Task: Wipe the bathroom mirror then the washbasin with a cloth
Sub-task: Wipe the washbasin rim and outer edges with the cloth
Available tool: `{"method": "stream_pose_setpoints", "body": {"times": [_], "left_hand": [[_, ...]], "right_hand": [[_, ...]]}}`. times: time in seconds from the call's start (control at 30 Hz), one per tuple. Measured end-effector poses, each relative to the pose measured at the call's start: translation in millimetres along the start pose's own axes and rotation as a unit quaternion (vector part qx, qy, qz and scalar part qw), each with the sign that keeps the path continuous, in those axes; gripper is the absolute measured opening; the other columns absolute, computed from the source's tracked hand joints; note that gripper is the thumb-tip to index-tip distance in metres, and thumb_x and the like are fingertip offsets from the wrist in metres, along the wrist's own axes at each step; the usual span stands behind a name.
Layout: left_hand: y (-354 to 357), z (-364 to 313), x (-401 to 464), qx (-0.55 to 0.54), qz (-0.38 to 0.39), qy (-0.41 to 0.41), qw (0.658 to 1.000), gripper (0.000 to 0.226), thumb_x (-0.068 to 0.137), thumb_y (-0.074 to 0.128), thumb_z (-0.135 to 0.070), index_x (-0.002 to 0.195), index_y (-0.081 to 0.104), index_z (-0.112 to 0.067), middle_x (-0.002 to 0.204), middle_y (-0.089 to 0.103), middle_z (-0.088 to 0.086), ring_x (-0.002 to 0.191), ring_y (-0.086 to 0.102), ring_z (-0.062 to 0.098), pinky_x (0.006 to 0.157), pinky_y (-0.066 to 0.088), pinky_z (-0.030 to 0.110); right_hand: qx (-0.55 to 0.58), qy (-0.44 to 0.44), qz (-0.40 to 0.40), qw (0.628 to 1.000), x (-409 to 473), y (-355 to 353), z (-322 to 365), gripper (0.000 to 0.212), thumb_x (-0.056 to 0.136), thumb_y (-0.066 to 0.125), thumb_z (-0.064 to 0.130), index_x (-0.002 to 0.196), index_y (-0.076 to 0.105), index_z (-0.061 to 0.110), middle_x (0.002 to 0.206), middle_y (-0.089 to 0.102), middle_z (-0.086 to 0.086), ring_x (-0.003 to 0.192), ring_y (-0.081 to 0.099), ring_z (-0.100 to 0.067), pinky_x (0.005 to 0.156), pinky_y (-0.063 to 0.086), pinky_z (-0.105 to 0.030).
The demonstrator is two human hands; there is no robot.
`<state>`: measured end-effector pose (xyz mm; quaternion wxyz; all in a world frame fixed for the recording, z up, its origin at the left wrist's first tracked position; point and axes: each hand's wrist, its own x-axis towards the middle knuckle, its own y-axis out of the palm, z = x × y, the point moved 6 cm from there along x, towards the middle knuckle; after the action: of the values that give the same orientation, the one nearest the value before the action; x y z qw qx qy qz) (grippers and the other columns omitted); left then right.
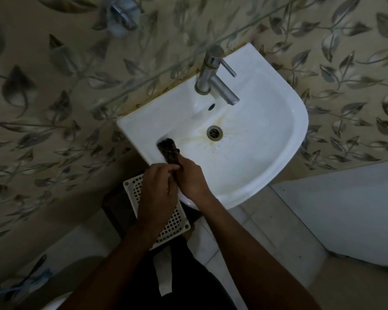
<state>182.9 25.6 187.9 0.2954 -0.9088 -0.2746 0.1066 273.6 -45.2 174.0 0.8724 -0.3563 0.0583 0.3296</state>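
Gripping cloth (pixel 169 151), both hands (pixel 175 182)

Left hand (pixel 158 186): fingers curled, knuckles up, touching the right. Right hand (pixel 189 177): fingers curled, closed in a grip. Both forearms bare, extended forward, converging at the hands.

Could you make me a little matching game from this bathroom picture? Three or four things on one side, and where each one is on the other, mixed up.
Things:
1. cloth
2. tap
3. drain
4. white lattice basket

Places:
A. in the bottom of the washbasin bowl, ringed by yellowish stains
B. below the basin's front rim, beside the left hand
C. on the basin's back ledge by the wall
D. held in both hands, the right hand too, over the basin's left edge

Pairs: 1-D, 2-C, 3-A, 4-B
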Motion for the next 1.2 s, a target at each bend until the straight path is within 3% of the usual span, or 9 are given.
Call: {"method": "stream_pose_setpoints", "body": {"times": [0.13,0.23,0.33,0.43,0.6,0.77,0.9,1.07,1.2], "left_hand": [[21,-13,-5,0.071,0.038,0.098,0.992,0.025,0.089,0.047,-0.014,0.108,0.063,-0.017,0.107,0.064,0.008,0.101,0.056,0.023,0.096,0.04,0.03],[29,-27,-9,0.076,0.072,0.141,0.984,0.022,0.086,0.054,-0.009,0.102,0.067,-0.014,0.105,0.063,0.004,0.097,0.055,0.021,0.084,0.048,0.039],[33,-33,-10,0.083,0.099,0.142,0.981,0.021,0.087,0.057,-0.009,0.104,0.067,-0.015,0.106,0.061,0.002,0.098,0.053,0.02,0.083,0.048,0.038],[32,-30,-3,0.099,0.1,0.143,0.98,0.02,0.09,0.054,-0.01,0.105,0.066,-0.015,0.107,0.062,0.003,0.098,0.054,0.021,0.086,0.047,0.036],[42,-8,13,0.143,0.129,0.106,0.976,0.03,0.097,0.038,-0.024,0.103,0.066,-0.014,0.104,0.063,0.006,0.096,0.057,0.025,0.09,0.046,0.039],[46,-23,17,0.105,0.125,0.111,0.98,0.023,0.091,0.049,-0.018,0.104,0.067,-0.014,0.102,0.066,0.005,0.096,0.058,0.024,0.088,0.046,0.036],[72,-62,17,0.067,0.171,0.127,0.975,0.027,0.088,0.05,-0.023,0.106,0.068,-0.014,0.101,0.066,0.006,0.094,0.059,0.027,0.083,0.05,0.041],[107,-86,26,0.065,0.245,0.076,0.964,0.042,0.088,0.038,-0.024,0.117,0.066,-0.012,0.114,0.063,0.011,0.108,0.057,0.028,0.095,0.047,0.043],[106,-83,38,0.019,0.245,0.06,0.968,0.028,0.093,0.053,-0.011,0.118,0.066,-0.013,0.114,0.063,0.008,0.108,0.057,0.023,0.095,0.05,0.041]], "right_hand": [[-0.149,0.023,0.078,0.986,-20,-27,-67,0.04,0.102,0.045,0.025,0.141,0.054,0.021,0.136,0.062,-0.005,0.122,0.059,-0.025,0.094,0.037,-0.018],[-0.283,0.067,0.117,0.95,-15,-58,-106,0.041,0.102,0.041,0.021,0.141,0.053,0.018,0.14,0.057,-0.008,0.127,0.054,-0.028,0.105,0.04,-0.036],[-0.359,0.121,0.072,0.923,-6,-77,-110,0.035,0.098,0.042,0.013,0.129,0.057,0.006,0.132,0.06,-0.014,0.123,0.054,-0.032,0.103,0.045,-0.042],[-0.305,0.138,0.055,0.941,-9,-53,-92,0.031,0.099,0.043,0.011,0.122,0.061,0.002,0.127,0.063,-0.017,0.116,0.06,-0.033,0.098,0.048,-0.04],[-0.126,0.014,0.073,0.989,-16,-10,-47,0.042,0.102,0.048,0.019,0.143,0.048,0.009,0.144,0.052,-0.015,0.133,0.047,-0.029,0.107,0.036,-0.035],[-0.268,0.047,0.109,0.956,-10,-50,-99,0.034,0.094,0.05,0.014,0.126,0.063,0.015,0.127,0.062,-0.008,0.113,0.062,-0.029,0.092,0.048,-0.034],[-0.441,0.087,0.049,0.892,-1,-108,-124,0.038,0.094,0.043,0.012,0.127,0.061,0.01,0.138,0.056,-0.011,0.128,0.051,-0.034,0.108,0.041,-0.044],[-0.323,0.07,0.084,0.94,-20,-86,-92,0.027,0.096,0.047,0.01,0.113,0.066,0.003,0.119,0.066,-0.015,0.112,0.062,-0.03,0.094,0.043,-0.035],[-0.22,0.023,0.149,0.964,-32,-82,-88,0.024,0.098,0.051,0.009,0.109,0.069,-0.002,0.109,0.069,-0.018,0.101,0.064,-0.029,0.078,0.039,-0.027]]}}
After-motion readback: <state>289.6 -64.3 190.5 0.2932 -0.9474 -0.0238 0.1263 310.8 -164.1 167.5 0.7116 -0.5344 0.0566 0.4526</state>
